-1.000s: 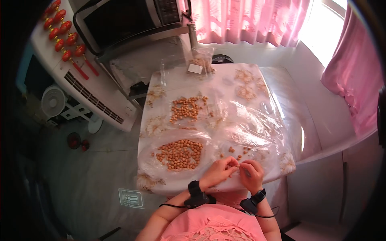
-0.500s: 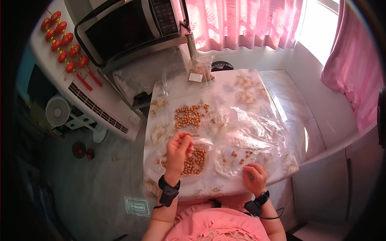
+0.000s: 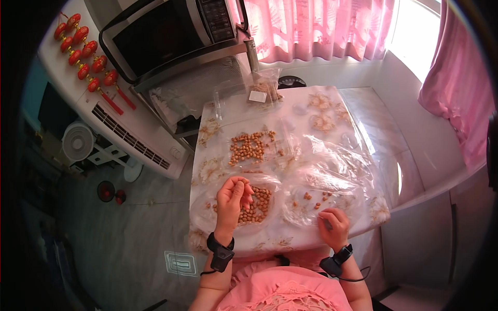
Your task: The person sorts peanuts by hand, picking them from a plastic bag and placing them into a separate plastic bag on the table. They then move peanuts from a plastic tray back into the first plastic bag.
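Above the left plastic bag (image 3: 206, 220), near its heap of round brown nuts (image 3: 261, 201), is my left hand (image 3: 235, 198). Its thumb and fingers are pinched together, and whatever may be between them is too small to make out. My right hand (image 3: 333, 224) has curled fingers and rests by the front edge of the right plastic bag (image 3: 298, 215). Several brown pieces (image 3: 307, 196) lie scattered on that bag. What the right fingers hold, if anything, is hidden. Farther back, more nuts (image 3: 248, 147) are spread in a clear tray.
A flowered cloth covers the table (image 3: 207, 171). At its back stands a clear package with a white label (image 3: 258, 96). Crumpled clear plastic (image 3: 332, 166) lies at the right. Beyond are a microwave (image 3: 155, 39) on a rack and pink curtains (image 3: 316, 31).
The whole view has shifted slightly. My left hand stays pinched over the left bag, and my right hand stays curled near the right bag.
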`<state>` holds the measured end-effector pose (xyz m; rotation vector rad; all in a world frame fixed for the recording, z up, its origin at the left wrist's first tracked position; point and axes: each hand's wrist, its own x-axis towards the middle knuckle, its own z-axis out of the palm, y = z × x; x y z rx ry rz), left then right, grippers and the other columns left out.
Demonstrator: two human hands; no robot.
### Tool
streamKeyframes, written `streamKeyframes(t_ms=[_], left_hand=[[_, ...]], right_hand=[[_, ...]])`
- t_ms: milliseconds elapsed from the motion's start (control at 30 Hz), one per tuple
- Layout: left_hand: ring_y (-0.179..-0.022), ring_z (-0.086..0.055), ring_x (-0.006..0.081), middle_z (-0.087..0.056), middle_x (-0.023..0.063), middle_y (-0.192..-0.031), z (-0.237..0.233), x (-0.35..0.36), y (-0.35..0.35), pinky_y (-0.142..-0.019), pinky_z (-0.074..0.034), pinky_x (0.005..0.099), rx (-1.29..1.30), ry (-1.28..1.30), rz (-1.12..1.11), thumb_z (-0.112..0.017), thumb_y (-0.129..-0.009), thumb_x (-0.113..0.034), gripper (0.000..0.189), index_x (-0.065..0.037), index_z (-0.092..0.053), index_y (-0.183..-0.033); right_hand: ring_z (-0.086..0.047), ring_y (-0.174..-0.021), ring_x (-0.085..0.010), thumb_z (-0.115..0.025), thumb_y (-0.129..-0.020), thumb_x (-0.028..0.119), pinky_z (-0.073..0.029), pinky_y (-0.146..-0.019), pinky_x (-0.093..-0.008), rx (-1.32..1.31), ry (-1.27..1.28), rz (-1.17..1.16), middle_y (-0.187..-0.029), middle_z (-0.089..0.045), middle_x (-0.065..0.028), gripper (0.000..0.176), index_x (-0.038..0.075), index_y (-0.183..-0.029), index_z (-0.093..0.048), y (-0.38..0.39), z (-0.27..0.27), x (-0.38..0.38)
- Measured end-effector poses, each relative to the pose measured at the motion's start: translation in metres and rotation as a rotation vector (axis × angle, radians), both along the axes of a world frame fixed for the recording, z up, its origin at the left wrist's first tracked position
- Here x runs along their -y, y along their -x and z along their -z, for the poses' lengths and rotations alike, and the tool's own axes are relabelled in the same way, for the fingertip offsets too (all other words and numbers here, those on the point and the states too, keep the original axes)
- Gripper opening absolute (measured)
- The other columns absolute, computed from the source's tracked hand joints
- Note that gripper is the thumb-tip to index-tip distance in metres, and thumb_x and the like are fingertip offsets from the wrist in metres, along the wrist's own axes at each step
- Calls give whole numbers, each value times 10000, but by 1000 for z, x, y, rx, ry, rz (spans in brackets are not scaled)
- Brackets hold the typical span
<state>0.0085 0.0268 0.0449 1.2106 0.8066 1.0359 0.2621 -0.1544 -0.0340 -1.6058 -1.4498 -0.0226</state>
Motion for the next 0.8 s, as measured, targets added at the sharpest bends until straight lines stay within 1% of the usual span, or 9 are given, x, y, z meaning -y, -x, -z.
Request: streamKeyframes(t_ms=[167, 267, 367, 500, 567, 667, 700, 733, 800], left_hand=[[-683, -612, 71, -663, 23, -877, -8, -5, 0, -554, -496, 208, 8, 10, -13, -548, -1125, -277, 237, -56, -632, -1117], [-686, -614, 64, -677, 31, -882, -22, -24, -2, -561, -506, 207, 37, -65, -38, -578, -1108, -199, 181, -26, -630, -1129], [-694, -617, 66, -669, 22, -871, -10, -61, -2, -591, -522, 213, -88, -180, -143, -668, -1051, -139, 137, -17, -629, -1099], [-708, -627, 73, -684, 24, -871, 8, -88, -3, -619, -533, 224, -215, -221, -162, -699, -1029, -139, 133, -19, -648, -1057], [-724, -640, 82, -696, 26, -862, 10, -93, -3, -641, -544, 242, -430, -280, -222, -725, -1000, -123, 121, -19, -666, -1022], [-718, -644, 89, -695, 23, -829, 11, -98, -3, -642, -550, 253, -477, -299, -237, -728, -985, -107, 108, -14, -675, -1001], [-767, -647, 100, -696, 30, -888, 10, -99, -1, -691, -555, 264, -510, -281, -216, -722, -987, -102, 119, -10, -668, -1038], [-767, -647, 100, -696, 30, -888, 11, -99, -2, -691, -555, 264, -504, -276, -199, -722, -987, -102, 119, -10, -668, -1038], [-835, -646, 115, -693, 38, -970, 12, -95, -6, -764, -552, 267, -478, -430, -395, -714, -989, -88, 139, -9, -661, -1090]], right_hand=[[-703, -859, -292, -780, -777, 9, -555, -771, -406, 2, -7, 6, -946, -725, -77, 165, 75, -919, -727, 0, -1, 0], [-706, -846, -288, -780, -775, 12, -556, -760, -404, 2, -14, 9, -938, -727, -70, 163, 79, -914, -727, 0, -1, 0], [-707, -850, -293, -776, -781, 1, -560, -758, -404, -2, -15, 3, -933, -727, -77, 158, 74, -913, -727, 0, -2, 0], [-709, -865, -299, -773, -789, -9, -565, -769, -407, -9, -7, 11, -932, -728, -84, 152, 69, -912, -727, 0, -1, 0], [-710, -862, -298, -774, -790, -7, -566, -769, -407, -12, -12, 15, -932, -729, -83, 152, 70, -912, -727, 0, -4, 1], [-711, -834, -285, -778, -786, 8, -564, -752, -403, -2, -29, 9, -920, -728, -69, 150, 80, -904, -720, 0, -5, -1], [-712, -809, -272, -781, -781, 22, -561, -734, -399, 13, -45, 8, -908, -727, -56, 149, 88, -897, -714, -1, -5, -1], [-712, -809, -272, -781, -781, 22, -561, -734, -399, 18, -35, 23, -908, -727, -56, 149, 88, -897, -714, -2, -4, -1], [-713, -806, -272, -784, -787, 27, -562, -735, -399, 3, -32, -4, -906, -728, -56, 143, 88, -896, -714, -2, -1, 0]])
